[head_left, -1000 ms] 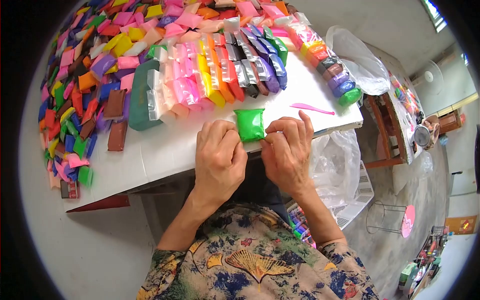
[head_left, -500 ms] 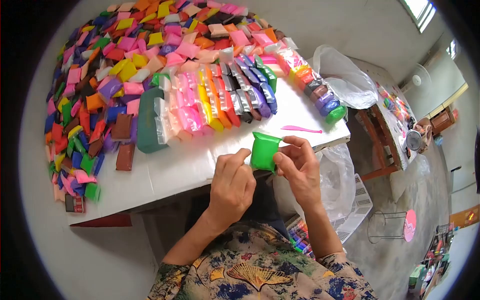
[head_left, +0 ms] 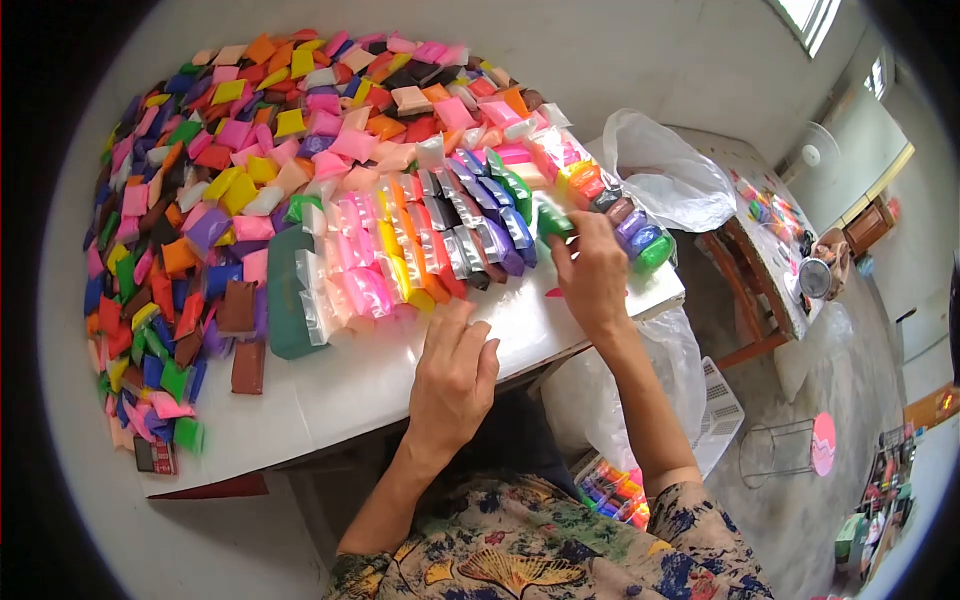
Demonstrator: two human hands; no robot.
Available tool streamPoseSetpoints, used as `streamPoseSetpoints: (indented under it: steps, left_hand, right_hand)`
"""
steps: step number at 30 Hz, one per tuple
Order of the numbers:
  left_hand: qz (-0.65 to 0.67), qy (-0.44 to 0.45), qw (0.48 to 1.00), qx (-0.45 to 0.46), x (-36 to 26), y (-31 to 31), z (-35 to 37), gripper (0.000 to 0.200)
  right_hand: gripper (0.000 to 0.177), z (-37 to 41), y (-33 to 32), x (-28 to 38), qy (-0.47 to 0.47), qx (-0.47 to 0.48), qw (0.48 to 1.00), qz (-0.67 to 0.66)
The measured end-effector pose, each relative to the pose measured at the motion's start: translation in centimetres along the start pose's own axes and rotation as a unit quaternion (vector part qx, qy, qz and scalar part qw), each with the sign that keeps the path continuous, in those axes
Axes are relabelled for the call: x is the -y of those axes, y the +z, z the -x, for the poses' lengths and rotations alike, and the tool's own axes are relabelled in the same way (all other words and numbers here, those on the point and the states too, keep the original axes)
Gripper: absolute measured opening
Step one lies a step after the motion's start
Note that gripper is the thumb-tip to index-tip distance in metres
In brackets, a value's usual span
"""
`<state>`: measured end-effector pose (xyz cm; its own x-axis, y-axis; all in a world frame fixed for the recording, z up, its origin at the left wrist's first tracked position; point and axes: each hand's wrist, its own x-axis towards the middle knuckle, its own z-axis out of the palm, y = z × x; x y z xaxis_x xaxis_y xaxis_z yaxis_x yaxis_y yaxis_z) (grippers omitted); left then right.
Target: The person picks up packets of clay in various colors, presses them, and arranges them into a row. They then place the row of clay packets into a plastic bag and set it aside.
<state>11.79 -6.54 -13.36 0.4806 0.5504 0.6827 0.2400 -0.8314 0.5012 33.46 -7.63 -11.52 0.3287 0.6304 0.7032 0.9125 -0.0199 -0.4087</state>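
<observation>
My right hand [head_left: 592, 270] reaches over the right part of the table, its thumb and fingers closed on a small green packet [head_left: 552, 220] that looks like modelling clay. The packet is at the right end of rows of clear-wrapped packets [head_left: 425, 240], sorted by colour from pale pink through yellow, red and black to blue and green. Just above the table's front edge, my left hand [head_left: 450, 385] is empty, with fingers loosely apart. A pink plastic tool [head_left: 556, 293] lies mostly hidden under my right hand.
A large heap of loose coloured packets [head_left: 240, 190] covers the table's left and back. A dark green block [head_left: 290, 295] borders the rows. A clear bag of coloured packets [head_left: 625, 215] lies at right, near a plastic bag [head_left: 670, 175]. A stool [head_left: 822, 444] stands on the floor.
My right hand has carried the green packet forward from in front of me to the right end of the rows. My left hand has come off the packet and dropped slightly.
</observation>
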Motion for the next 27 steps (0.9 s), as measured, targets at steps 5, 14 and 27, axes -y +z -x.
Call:
streamPoseSetpoints:
  steps: [5, 14, 27]
  left_hand:
    - [-0.02, 0.013, 1.0, -0.004, -0.4, 0.1, 0.1, 0.014]
    - [-0.042, 0.03, 0.999, 0.006, -0.3, 0.2, 0.1, 0.013]
    - [0.359, -0.012, 0.928, -0.101, -5.1, -7.4, -0.9, 0.027]
  right_hand:
    - [0.026, 0.3, 0.6, 0.0, 0.008, 0.063, 0.997, -0.044]
    - [0.033, 0.8, 0.0, 0.2, 0.044, 0.059, 0.995, -0.067]
    - [0.006, 5.4, -5.6, -0.6, -0.025, 0.061, 0.985, 0.16]
